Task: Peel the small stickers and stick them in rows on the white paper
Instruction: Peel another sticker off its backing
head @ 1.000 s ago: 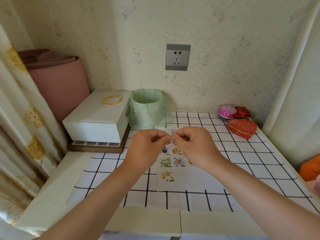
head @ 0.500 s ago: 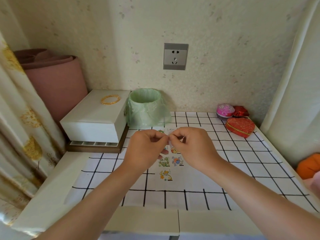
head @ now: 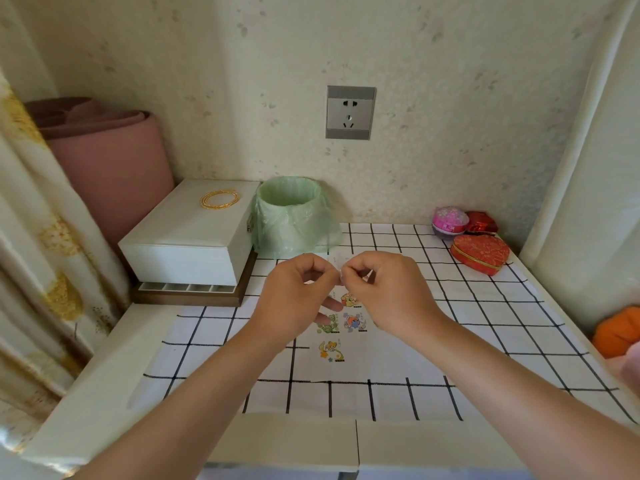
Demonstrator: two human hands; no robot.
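Note:
A white paper [head: 374, 362] lies on the checked tabletop with several small cartoon stickers stuck on it, among them an orange one [head: 349, 300], a green one [head: 329, 325], a blue one [head: 354, 322] and a yellow one [head: 330, 349]. My left hand [head: 294, 292] and my right hand [head: 388, 289] hover above the paper with fingertips pinched together on a small pale sticker piece [head: 341, 273] held between them. The piece is mostly hidden by my fingers.
A bin lined with a green bag [head: 292, 216] stands behind my hands. A white box [head: 187, 233] with a gold bangle [head: 220, 199] sits at the left. A red heart-shaped box [head: 479, 252] and a pink round case [head: 449, 220] lie at the back right.
Both hands stay pinched together over the paper. The fingertips have shifted slightly, and the view has dipped a little.

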